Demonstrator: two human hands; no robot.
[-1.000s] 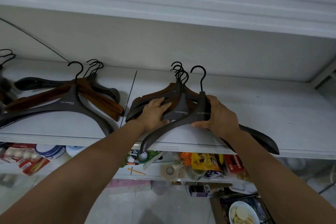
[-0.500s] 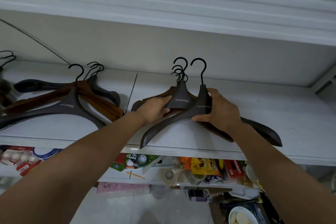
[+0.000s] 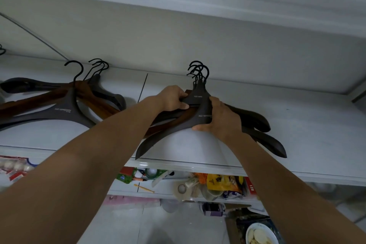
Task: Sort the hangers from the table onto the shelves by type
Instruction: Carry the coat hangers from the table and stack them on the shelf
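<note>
You are at the placing step: a stack of hangers (image 3: 162, 139) lies flat on the white shelf (image 3: 307, 125), and you have both hands on it, seemingly squaring it up. Your left hand (image 3: 174, 98) grips the necks from the left, fingers curled round them just below the bunched hooks (image 3: 198, 71). Your right hand (image 3: 221, 119) holds the body of the front dark hanger, fingers over the top and thumb tucked under its lower edge. The hooks point to the back wall (image 3: 178, 35) and nearly line up.

Next, I judge, you need to seat the stack so no arm tip overhangs the shelf's front edge, then let go with both hands without dragging the top hanger askew. The table is out of view, so I cannot tell how many hangers are left.

A second pile (image 3: 65, 109) of dark and brown hangers lies well apart to the left on the same shelf. The shelf below is crowded: a yellow packet (image 3: 217, 181), a tape roll (image 3: 181, 189), small packets. A bowl (image 3: 259, 233) sits lower right.
</note>
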